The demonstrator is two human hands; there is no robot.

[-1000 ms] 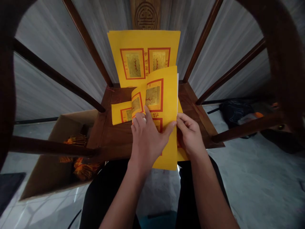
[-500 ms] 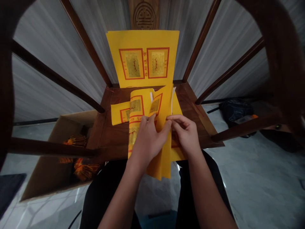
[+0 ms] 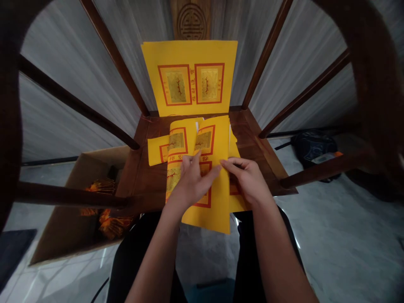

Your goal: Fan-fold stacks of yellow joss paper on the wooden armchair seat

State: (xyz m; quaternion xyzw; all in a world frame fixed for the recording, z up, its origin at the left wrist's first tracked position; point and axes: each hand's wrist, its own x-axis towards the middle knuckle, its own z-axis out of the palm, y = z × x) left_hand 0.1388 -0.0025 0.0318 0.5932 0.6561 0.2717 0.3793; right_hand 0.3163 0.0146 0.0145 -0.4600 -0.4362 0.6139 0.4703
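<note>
A sheet of yellow joss paper [image 3: 219, 210], printed with red frames and gold foil squares, stands partly folded in front of me. My right hand [image 3: 248, 176] pinches its right edge between thumb and fingers. Across the face of the sheet lies my left hand [image 3: 197, 179], its thumb stretched toward the right hand and its other fingers curled at the fold. Just left of that, a rounded fold of joss paper [image 3: 176, 143] bulges up. More yellow paper [image 3: 156, 150] lies underneath on the brown wooden chair seat [image 3: 134, 168]. What the left fingertips grip is partly hidden.
An upright stack of joss paper [image 3: 192, 52] leans at the chair's back. Wooden chair spindles [image 3: 113, 54] surround the seat. On the floor at left is a cardboard box [image 3: 53, 235] with red-orange folded paper pieces [image 3: 115, 223]; a black bag [image 3: 312, 147] lies at right.
The held sheet has turned from nearly edge-on to flatter, so its red frames now show. Both hands have moved slightly down, and the left thumb has shifted left along the paper.
</note>
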